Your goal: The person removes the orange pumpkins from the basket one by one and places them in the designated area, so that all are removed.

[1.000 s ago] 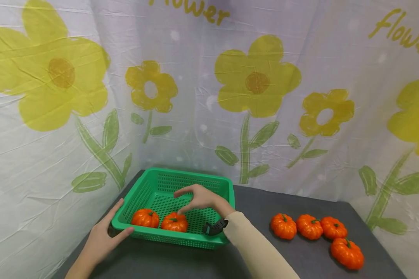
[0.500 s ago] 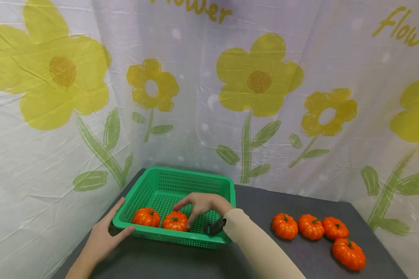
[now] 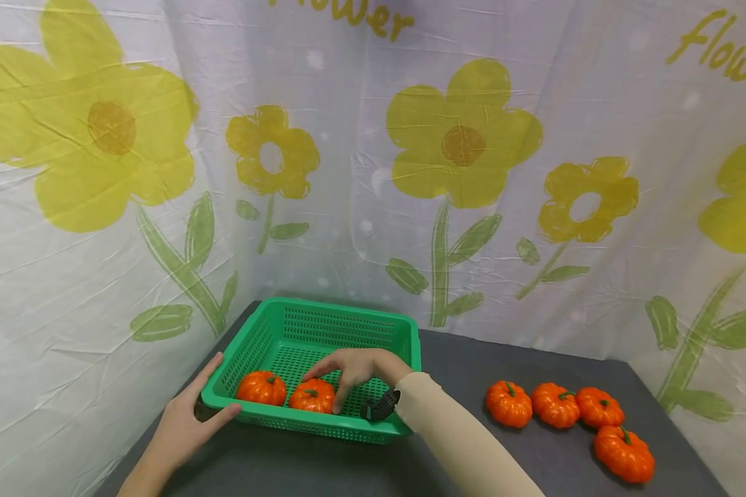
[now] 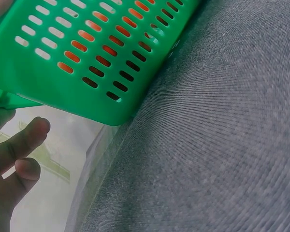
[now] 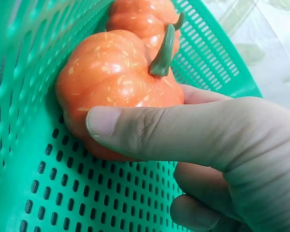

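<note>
A green perforated plastic basket (image 3: 342, 431) stands on the dark table. My left hand (image 3: 183, 421) grips its near left corner, thumb on the front rim and fingers along the left side; in the left wrist view, two fingers (image 4: 26, 140) stick out free of the wall. Inside, my right hand (image 3: 357, 366) holds a small orange pumpkin (image 5: 111, 67) with a green stem, thumb on one side and fingers on the far side, mostly hidden. This pumpkin sits by the front wall. Another orange pumpkin (image 3: 261, 388) lies just left of it.
Several more orange pumpkins stand to the right on the table (image 3: 460, 386): a row with a left one (image 3: 508, 404), and a nearest one (image 3: 624, 453) in front. A white curtain (image 3: 348, 241) printed with yellow flowers hangs behind and at the left.
My right hand has lowered from above the right-hand pumpkin in the basket and taken hold of it, thumb moving to its right side. The left hand stays at the corner.
</note>
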`<action>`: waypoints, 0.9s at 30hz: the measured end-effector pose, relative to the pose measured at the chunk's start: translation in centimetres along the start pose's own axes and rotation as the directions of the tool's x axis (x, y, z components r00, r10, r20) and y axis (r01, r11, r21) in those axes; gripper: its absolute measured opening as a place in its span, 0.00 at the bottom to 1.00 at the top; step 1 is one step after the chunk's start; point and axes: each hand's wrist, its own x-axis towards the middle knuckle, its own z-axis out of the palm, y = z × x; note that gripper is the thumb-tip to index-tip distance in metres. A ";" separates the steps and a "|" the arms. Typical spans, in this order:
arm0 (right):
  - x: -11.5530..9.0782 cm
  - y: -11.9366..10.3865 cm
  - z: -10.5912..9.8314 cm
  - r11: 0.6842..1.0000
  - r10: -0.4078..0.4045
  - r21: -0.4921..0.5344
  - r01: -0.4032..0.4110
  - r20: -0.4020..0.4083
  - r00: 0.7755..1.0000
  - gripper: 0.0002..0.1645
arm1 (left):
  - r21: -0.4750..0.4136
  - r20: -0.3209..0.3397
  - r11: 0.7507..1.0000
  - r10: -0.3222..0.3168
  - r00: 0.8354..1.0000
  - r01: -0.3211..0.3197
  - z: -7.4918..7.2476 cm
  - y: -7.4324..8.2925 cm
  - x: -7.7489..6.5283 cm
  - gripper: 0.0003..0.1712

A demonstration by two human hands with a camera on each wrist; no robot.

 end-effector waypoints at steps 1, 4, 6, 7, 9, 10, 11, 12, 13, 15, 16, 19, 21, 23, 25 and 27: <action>-0.1 0.0 0.0 1.000 0.005 -0.001 -0.005 -0.006 1.000 0.48 | 0.001 0.001 1.000 0.000 1.000 0.000 0.0 0.0 0.0 0.55; -0.3 0.0 0.1 1.000 0.029 -0.003 -0.030 -0.034 0.999 0.46 | 0.002 0.005 1.000 -0.005 1.000 0.005 0.0 0.0 0.0 0.54; -0.5 -0.1 0.1 0.999 0.048 -0.011 -0.048 -0.058 0.997 0.45 | 0.001 0.005 1.000 -0.006 1.000 0.006 0.0 0.0 0.0 0.54; -0.6 -0.1 0.2 0.998 0.056 -0.016 -0.057 -0.069 0.996 0.44 | -0.001 0.005 1.000 -0.006 1.000 0.006 0.0 0.0 0.0 0.54; -0.7 -0.2 0.1 0.997 0.065 -0.029 -0.067 -0.086 0.994 0.44 | -0.005 0.005 1.000 -0.006 1.000 0.006 0.0 0.0 0.0 0.54; -0.7 -0.2 0.1 0.997 0.066 -0.033 -0.069 -0.092 0.994 0.43 | -0.006 0.005 1.000 -0.007 1.000 0.007 0.0 0.0 0.0 0.54; -0.7 -0.2 0.1 0.997 0.066 -0.038 -0.070 -0.097 0.993 0.43 | -0.007 0.006 1.000 -0.008 1.000 0.008 0.0 0.0 0.0 0.54; -0.8 -0.3 0.1 0.997 0.064 -0.042 -0.069 -0.100 0.993 0.42 | -0.009 0.006 1.000 -0.008 1.000 0.008 0.0 0.1 0.1 0.54; -0.8 -0.3 0.1 0.997 0.065 -0.044 -0.070 -0.103 0.993 0.42 | -0.010 0.007 1.000 -0.008 1.000 0.008 0.0 0.1 0.1 0.54; -0.8 -0.3 0.1 0.996 0.065 -0.047 -0.071 -0.109 0.992 0.42 | -0.009 0.005 1.000 -0.010 1.000 0.010 0.0 0.1 0.1 0.54; -0.8 -0.3 0.1 0.996 0.066 -0.049 -0.072 -0.112 0.992 0.41 | -0.008 0.004 1.000 -0.009 1.000 0.009 0.0 0.1 0.1 0.54; -0.9 -0.4 0.0 0.996 0.070 -0.044 -0.076 -0.121 0.990 0.40 | -0.004 0.003 1.000 -0.008 1.000 0.008 0.0 0.0 0.1 0.55; -1.0 -0.4 0.0 0.996 0.070 -0.041 -0.076 -0.125 0.990 0.40 | -0.002 0.003 1.000 -0.007 1.000 0.007 0.1 0.0 0.1 0.55; -1.1 -0.4 0.0 0.996 0.070 -0.037 -0.075 -0.129 0.989 0.39 | 0.001 0.002 1.000 -0.006 1.000 0.006 0.1 0.0 0.0 0.55; -1.3 -0.4 -0.1 0.996 0.070 -0.037 -0.076 -0.135 0.988 0.39 | 0.003 0.003 1.000 -0.005 1.000 0.005 0.0 0.0 0.0 0.55; -1.5 -0.5 -0.2 0.996 0.070 -0.045 -0.077 -0.146 0.987 0.40 | 0.004 0.004 1.000 -0.006 1.000 0.006 0.0 0.0 0.0 0.55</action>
